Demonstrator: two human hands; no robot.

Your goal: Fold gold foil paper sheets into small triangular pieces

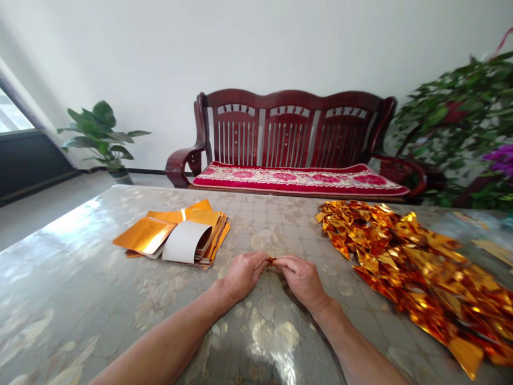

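Close together over the middle of the table, my left hand (245,274) and my right hand (303,277) both pinch one small piece of gold foil paper (272,261). Only a narrow gathered bit of it shows between the fingertips; the fingers hide the rest. To the left lies a loose stack of gold foil paper sheets (148,233), with one sheet curled over to its white back. On the right spreads a large heap of folded gold foil pieces (385,240), shiny and pointed.
A patterned, glossy cover lies on the table (168,315). Clear plastic (468,224) rests at the far right. Behind stands a dark red wooden bench (288,128) with a red floral cushion (300,179). Potted plants stand left (102,133) and right (460,107).
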